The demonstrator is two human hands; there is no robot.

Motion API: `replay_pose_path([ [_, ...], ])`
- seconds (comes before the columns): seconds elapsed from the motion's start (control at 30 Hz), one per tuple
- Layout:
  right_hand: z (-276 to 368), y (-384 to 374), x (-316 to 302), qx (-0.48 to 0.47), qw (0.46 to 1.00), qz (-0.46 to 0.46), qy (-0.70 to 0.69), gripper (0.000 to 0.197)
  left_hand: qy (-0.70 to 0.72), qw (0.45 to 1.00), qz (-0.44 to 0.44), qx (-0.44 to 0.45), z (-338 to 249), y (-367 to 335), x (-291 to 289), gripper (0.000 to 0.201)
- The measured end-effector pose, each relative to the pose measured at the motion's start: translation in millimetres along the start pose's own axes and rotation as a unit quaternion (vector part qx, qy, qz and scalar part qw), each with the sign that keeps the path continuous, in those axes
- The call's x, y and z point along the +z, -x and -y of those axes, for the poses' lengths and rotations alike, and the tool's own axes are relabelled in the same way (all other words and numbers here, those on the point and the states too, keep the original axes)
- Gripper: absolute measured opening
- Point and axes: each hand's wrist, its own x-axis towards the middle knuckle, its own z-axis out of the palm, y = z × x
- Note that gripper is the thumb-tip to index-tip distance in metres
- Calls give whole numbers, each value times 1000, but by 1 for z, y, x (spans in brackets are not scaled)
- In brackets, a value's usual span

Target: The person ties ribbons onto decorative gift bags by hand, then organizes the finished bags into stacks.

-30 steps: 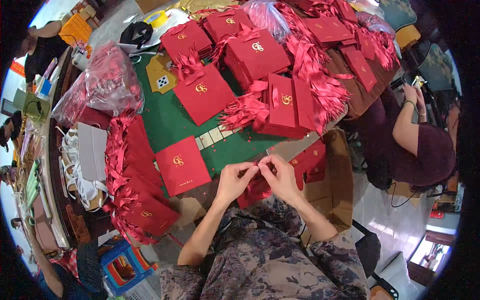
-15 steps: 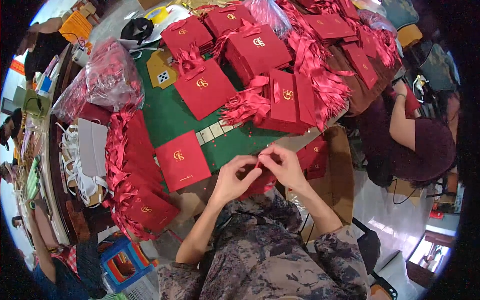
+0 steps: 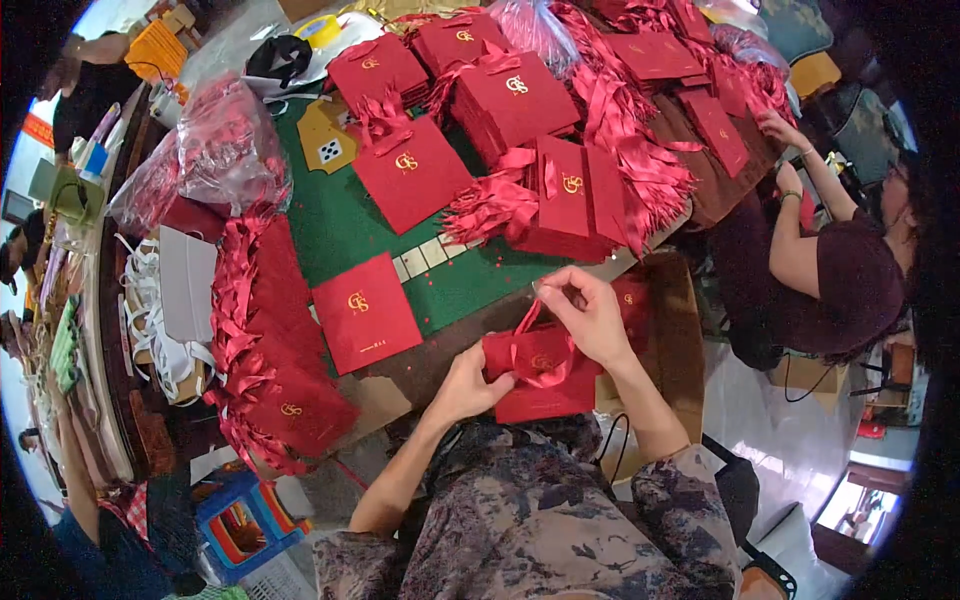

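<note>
A red paper gift bag (image 3: 545, 400) with a gold emblem lies in front of my body, just past the table's near edge. My left hand (image 3: 468, 385) grips its left side, thumb across the front. Above the bag, my right hand (image 3: 592, 315) pinches the red ribbon handle (image 3: 528, 318) between thumb and fingertips and draws it up. Part of the ribbon loops down over the bag's front. Left of my hands, a single red gift bag (image 3: 368, 315) lies flat on the green table top (image 3: 460, 305).
Stacks of red bags (image 3: 570, 195) with ribbon handles fill the table's far side. At left stand a long row of bags (image 3: 275, 350) and a clear plastic sack (image 3: 230, 150). An open cardboard box (image 3: 680, 340) is on my right; a co-worker (image 3: 840, 260) sits beyond.
My hands have moved apart. The right rose with the ribbon, the left shifted down onto the bag's side, and the bag's front came into view. The co-worker's arm reached toward the table.
</note>
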Motion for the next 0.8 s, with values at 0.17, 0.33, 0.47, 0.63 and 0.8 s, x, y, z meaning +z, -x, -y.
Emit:
replay_pose_path([
  [0.17, 1, 6, -5, 3, 1000, 2, -1, 8, 17, 1000, 5, 19, -7, 12, 12, 46],
  [0.33, -11, 2, -7, -37, 998, -41, 36, 9, 20, 994, 103, -32, -24, 20, 1, 44],
  [0.47, -5, -7, -10, -51, 995, -31, 83, 10, -14, 987, 151, -43, -18, 30, -11, 45],
  [0.63, -6, -9, -6, -55, 994, -39, 83, 10, -35, 987, 150, -44, -31, 33, -19, 44],
  [0.8, 0, -11, -1, -157, 950, -67, 261, 19, 2, 991, 119, -59, -24, 40, -28, 42],
])
